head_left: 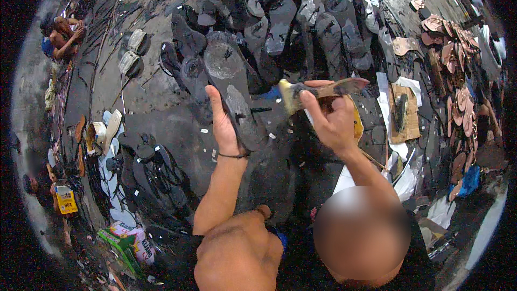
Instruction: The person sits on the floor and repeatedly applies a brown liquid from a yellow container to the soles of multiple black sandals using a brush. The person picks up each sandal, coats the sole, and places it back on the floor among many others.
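Note:
My left hand (222, 126) grips the edge of a long dark shoe sole (225, 64), its thumb pointing up along the side. Shiny wet-looking patches show on the sole's upper face, at the far end and near the middle. In my right hand (336, 124) is a brush with a flat wooden handle (344, 85) and pale yellowish bristles (287, 97). The bristles point left toward the sole and stay apart from it. Below the right hand, a yellow container (357, 124) is partly hidden.
Beyond my hands lies a heap of black soles (328, 32), many with glossy patches. Black sandals (145, 156) lie at the left. Pinkish-brown straps or uppers (458, 54) are piled at the right, beyond a cardboard piece (406, 110). Another person (63, 37) sits far left.

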A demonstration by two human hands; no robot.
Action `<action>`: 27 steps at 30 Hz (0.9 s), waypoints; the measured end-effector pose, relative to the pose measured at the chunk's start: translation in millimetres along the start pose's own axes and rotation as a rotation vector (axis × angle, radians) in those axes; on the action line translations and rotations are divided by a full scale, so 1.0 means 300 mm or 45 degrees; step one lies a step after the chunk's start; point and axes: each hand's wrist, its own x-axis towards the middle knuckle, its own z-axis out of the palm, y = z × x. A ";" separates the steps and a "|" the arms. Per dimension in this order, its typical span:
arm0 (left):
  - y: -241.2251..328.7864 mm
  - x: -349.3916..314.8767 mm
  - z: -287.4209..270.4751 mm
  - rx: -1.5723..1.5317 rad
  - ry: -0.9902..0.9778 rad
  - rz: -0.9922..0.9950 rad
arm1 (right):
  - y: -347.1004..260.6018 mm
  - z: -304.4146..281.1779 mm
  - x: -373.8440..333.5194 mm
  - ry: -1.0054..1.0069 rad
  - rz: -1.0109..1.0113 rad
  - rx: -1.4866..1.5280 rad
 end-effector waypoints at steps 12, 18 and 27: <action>-0.108 0.076 -0.091 0.113 -0.014 -0.254 | -0.137 0.116 -0.093 -0.577 0.011 0.175; 0.037 0.413 0.059 -0.142 -0.230 0.040 | -0.047 -0.072 -0.019 -0.094 0.186 0.259; 0.045 0.213 -0.361 0.907 0.221 0.773 | 0.238 -0.259 -0.113 0.075 -0.060 -0.821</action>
